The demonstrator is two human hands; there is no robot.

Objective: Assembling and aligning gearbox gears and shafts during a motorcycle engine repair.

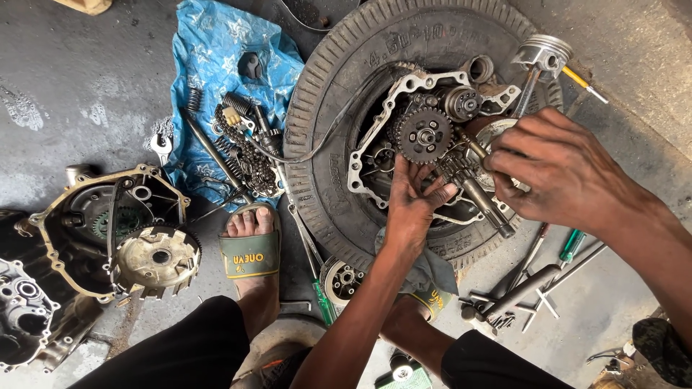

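- Gear shafts (472,184) of greasy grey steel, ringed with small cogs, sit in the open aluminium engine case half (432,137), and both hands work at them.
- Left hand (412,203) reaches up from below, fingers spread and pressed against the cluster of cogs, apparently steadying it.
- Right hand (559,169) comes in from the right, fingers curled and pinching the upper end of the shafts; what lies under the palm is hidden.
- Just above the left hand, a large toothed steel gear (424,135) sits in the case.
- Worn black rubber tyre (339,122) lies flat on the concrete floor (86,86) and cradles the case, probably to hold it level and off the ground.
- Silver piston on its rod (540,57) rests against the tyre's upper right rim.
- Crumpled blue plastic sheet (209,65) to the left holds a chain, springs and bolts, likely gathered so none are lost.
- Second engine cover with a round clutch basket (155,256) lies at lower left.
- Green-handled screwdrivers and rods (537,277) lie at lower right.
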